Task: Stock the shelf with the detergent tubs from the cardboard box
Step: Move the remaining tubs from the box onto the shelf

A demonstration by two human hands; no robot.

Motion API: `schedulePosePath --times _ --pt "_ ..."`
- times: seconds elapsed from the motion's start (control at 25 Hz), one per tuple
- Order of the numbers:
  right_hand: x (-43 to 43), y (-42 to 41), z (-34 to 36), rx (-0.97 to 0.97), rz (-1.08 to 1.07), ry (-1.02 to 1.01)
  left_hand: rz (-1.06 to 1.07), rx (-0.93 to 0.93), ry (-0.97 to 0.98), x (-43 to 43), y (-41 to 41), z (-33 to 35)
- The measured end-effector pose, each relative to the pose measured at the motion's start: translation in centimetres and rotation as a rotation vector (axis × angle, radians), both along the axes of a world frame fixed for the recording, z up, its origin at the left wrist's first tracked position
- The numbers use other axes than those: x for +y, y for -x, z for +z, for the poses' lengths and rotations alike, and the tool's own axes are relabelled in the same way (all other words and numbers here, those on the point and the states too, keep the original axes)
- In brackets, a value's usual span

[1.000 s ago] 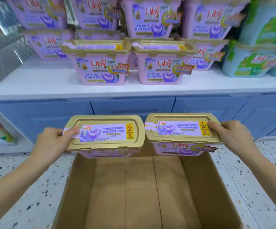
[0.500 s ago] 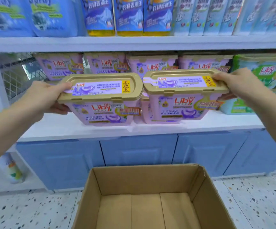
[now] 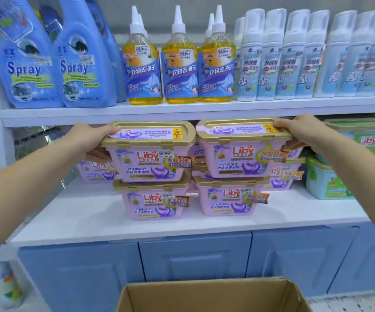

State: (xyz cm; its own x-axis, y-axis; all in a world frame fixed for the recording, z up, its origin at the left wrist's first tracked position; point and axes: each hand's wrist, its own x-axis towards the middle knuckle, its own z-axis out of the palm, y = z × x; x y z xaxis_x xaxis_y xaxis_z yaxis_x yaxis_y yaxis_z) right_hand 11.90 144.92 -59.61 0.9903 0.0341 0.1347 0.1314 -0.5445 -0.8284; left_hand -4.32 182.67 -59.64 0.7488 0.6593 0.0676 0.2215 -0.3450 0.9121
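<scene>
My left hand [image 3: 89, 140] grips the left end of a pink detergent tub with a gold lid [image 3: 150, 154]. My right hand [image 3: 303, 131] grips the right end of a second pink tub [image 3: 242, 149]. Both held tubs sit directly over two matching tubs, the lower left tub [image 3: 155, 201] and the lower right tub [image 3: 229, 197], on the white shelf [image 3: 87, 217]; whether they touch is unclear. More pink tubs stand behind. The cardboard box [image 3: 211, 293] is open at the bottom of the view, with only its far wall showing.
The upper shelf board [image 3: 182, 111] hangs just above the held lids, carrying blue spray bottles [image 3: 78, 61], yellow bottles [image 3: 179, 64] and white foam bottles [image 3: 269, 64]. Green tubs [image 3: 325, 183] stand to the right. Blue cabinet doors [image 3: 195, 260] lie below the shelf.
Both hands have lifted the two tubs out of the box and carried them up and forward over the front tubs on the shelf. The view has tilted upward.
</scene>
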Motion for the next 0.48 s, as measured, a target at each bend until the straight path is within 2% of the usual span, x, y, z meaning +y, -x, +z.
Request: schedulePosePath --times 0.24,0.48 --pt "1.5 -1.2 -1.2 0.058 0.005 0.051 0.022 0.063 0.036 1.1 -2.1 -1.7" --pt "1.5 -0.7 -2.7 0.025 -0.036 -0.024 0.024 -0.022 0.169 1.6 -2.0 -3.1"
